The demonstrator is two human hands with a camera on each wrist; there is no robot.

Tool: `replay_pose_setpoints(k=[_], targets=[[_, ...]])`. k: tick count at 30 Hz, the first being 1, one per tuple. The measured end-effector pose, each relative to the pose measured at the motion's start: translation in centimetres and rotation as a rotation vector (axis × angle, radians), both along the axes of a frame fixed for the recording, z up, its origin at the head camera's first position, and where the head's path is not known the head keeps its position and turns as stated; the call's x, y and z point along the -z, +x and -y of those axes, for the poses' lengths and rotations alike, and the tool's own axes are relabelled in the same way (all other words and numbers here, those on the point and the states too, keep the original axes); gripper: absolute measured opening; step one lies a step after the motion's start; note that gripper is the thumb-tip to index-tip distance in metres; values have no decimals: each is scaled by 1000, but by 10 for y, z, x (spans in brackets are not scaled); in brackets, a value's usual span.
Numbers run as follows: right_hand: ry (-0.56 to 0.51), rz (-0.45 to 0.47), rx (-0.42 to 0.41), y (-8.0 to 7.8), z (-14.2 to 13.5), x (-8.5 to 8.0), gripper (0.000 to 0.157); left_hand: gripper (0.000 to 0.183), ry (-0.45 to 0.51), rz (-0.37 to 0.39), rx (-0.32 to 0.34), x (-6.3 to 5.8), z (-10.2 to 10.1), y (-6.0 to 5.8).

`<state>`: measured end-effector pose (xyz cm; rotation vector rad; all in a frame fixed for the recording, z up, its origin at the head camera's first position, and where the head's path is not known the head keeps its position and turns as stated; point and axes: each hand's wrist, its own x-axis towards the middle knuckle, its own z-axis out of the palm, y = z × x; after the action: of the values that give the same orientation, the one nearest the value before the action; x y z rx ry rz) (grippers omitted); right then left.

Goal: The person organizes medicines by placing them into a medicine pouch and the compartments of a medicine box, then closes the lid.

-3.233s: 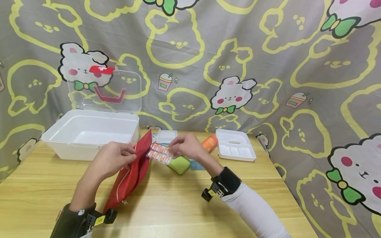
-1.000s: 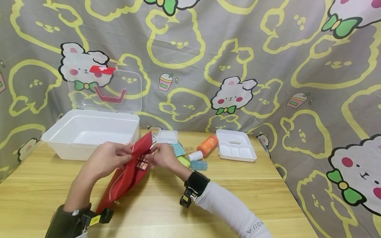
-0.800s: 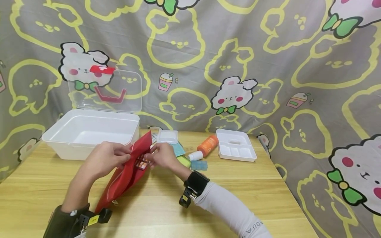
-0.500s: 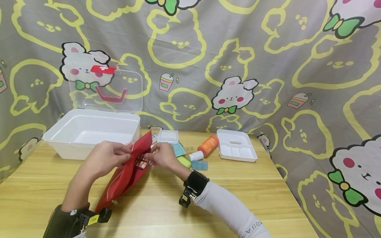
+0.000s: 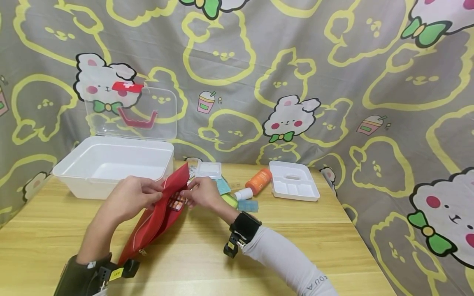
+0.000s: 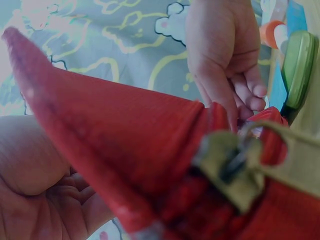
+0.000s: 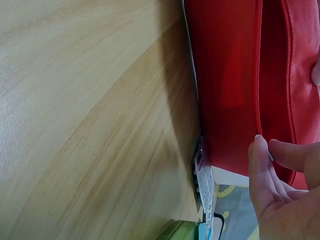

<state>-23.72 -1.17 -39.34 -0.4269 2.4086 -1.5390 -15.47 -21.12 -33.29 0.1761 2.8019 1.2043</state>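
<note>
A red zip pouch (image 5: 155, 224) stands tilted over the table with its zipper undone. My left hand (image 5: 135, 197) grips its near upper edge, thumb and fingers on the fabric. At the far side of the mouth, my right hand (image 5: 203, 192) pinches the zippered rim between thumb and index finger, as the right wrist view shows at the fingertips (image 7: 258, 142). A blister pack (image 5: 176, 203) of orange and white capsules lies inside the mouth, partly hidden by the fabric. The zip pull (image 6: 232, 165) looms large in the left wrist view.
A white medicine box (image 5: 111, 162) with its clear lid raised stands at back left. Behind the right hand are a green case (image 5: 230, 200), an orange bottle (image 5: 259, 181), a blue packet (image 5: 248, 206) and a clear case (image 5: 209, 169). A white divided tray (image 5: 294, 181) lies at right.
About three seconds ago my right hand held the blister pack outside the pouch; it moved left and the pack is now in the mouth. During the last second both hands are nearly still.
</note>
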Motion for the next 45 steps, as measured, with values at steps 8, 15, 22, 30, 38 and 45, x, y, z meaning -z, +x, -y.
replay_pose_setpoints(k=[8,15,22,30,38,45], targets=[[11,-20,-8,0,-1,-1,13,29,-2,-3,2,0,-1,0],[-1,-2,-6,0,-2,-1,12,29,-1,0,3,0,-2,0],[-2,-5,-6,-1,-2,-1,10,30,5,-2,10,0,-2,0],[24,-49,-22,-4,-8,-2,9,32,-6,-1,8,2,0,-1],[76,-106,7,-17,-20,-13,10,32,-3,1,7,1,0,-1],[258,-223,36,-32,-28,-23,14,32,-3,2,5,-1,-2,0]])
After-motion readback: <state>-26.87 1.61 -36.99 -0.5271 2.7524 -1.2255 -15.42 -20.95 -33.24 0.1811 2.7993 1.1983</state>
